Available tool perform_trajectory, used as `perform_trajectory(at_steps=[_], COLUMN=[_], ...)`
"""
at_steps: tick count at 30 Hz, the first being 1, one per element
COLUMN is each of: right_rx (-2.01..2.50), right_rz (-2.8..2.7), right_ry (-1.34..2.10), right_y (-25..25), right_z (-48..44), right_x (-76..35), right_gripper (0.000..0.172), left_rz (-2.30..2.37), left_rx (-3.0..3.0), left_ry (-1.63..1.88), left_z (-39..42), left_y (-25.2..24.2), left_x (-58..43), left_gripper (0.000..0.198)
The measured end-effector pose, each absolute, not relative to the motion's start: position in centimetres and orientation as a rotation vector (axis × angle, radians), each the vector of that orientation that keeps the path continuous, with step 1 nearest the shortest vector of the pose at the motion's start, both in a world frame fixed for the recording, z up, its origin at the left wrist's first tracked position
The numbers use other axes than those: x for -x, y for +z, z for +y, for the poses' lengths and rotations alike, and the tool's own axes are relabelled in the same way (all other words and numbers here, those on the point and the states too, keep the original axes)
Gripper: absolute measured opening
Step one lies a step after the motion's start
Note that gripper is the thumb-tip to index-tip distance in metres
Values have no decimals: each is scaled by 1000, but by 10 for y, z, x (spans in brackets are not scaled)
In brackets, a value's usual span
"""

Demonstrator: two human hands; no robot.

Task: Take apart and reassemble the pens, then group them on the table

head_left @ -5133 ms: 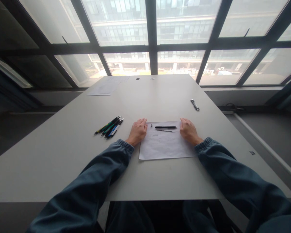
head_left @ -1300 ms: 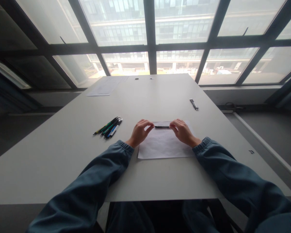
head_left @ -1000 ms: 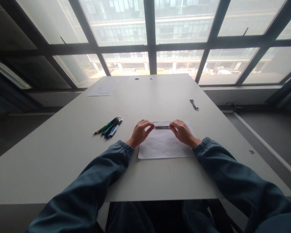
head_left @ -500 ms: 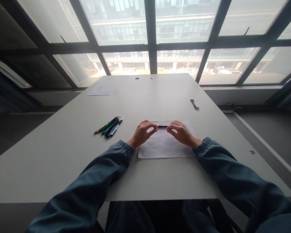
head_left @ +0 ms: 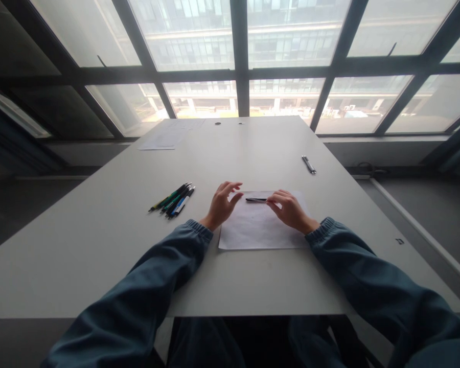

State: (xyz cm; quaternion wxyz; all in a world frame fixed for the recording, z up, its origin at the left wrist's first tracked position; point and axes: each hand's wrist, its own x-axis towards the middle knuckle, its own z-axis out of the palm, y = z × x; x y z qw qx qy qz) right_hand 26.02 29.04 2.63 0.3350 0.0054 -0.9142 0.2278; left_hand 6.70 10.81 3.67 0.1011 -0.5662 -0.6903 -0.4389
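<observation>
A dark, slim pen [head_left: 255, 200] lies level over the upper part of a white sheet of paper [head_left: 260, 230]. Its right end is pinched between the thumb and fingers of my right hand [head_left: 290, 209]. Whether the pen touches the paper I cannot tell. My left hand [head_left: 221, 205] is open over the sheet's left edge, thumb and fingers apart, a small gap away from the pen's left end. To the left of my hands, several pens [head_left: 173, 200] in black, green, blue and white lie bunched together on the white table [head_left: 99, 245].
A silver and black pen [head_left: 308, 164] lies by itself toward the table's right edge. More sheets of paper [head_left: 163, 139] rest at the far left corner. A small dark mark or clip [head_left: 399, 241] is near the right edge. Large windows [head_left: 199, 41] stand beyond the table.
My left hand has let go of the pen's left end and its fingers have spread and drawn back to the left. My right hand keeps its pinch, nearly unmoved.
</observation>
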Motion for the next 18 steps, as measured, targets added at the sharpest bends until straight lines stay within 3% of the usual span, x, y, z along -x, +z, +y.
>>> perform_trajectory(at_steps=[9,18], right_rx=[124,112], right_rz=[-2332,-2334], right_ry=[565,579], right_y=[23,24], right_z=[294,294], right_x=[-260,-260], right_gripper=[15,14], left_rz=[-2214,-2191], left_rx=[1733,1662], left_ry=[-850,-1074], left_z=[112,111], left_y=[18,25], left_x=[-51,-58], left_gripper=[29,6])
